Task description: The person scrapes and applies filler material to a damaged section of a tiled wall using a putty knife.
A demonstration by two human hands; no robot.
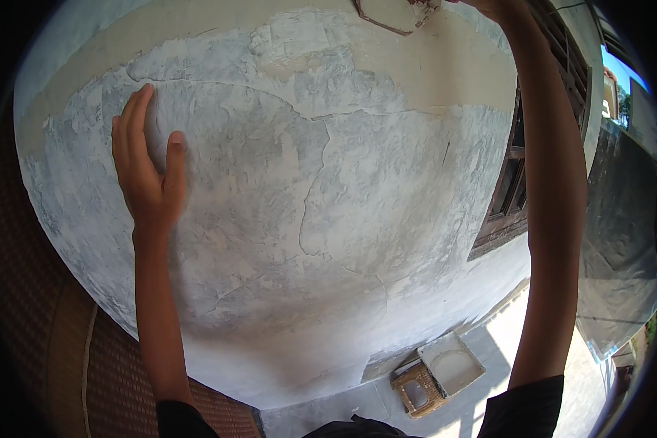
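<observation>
so the person is right up at this wall, both arms reaching up, black sleeves at the bottom of the view. the wall's all patchy, grey-white smears over most of it and a smoother beige band up top. a thin cracked line runs across the upper part and a branch of it wanders down the middle.

left hand is up against the left side of the wall, or super close to it, can't swear to actual contact. nothing in it, fingers pretty straight and pointing up, thumb held apart from them.

right hand is way up at the top edge, mostly cut off, so i can't tell how its fingers are set or whether they're gripping anything. nearest thing to it is a flat tool with a brownish edge and whitish smears, at the top of the wall, also partly cut off.

dark wooden window over on the right side. down low there's a squarish tray with pale stuff inside, just beside a woven stool, above the grey floor.
</observation>
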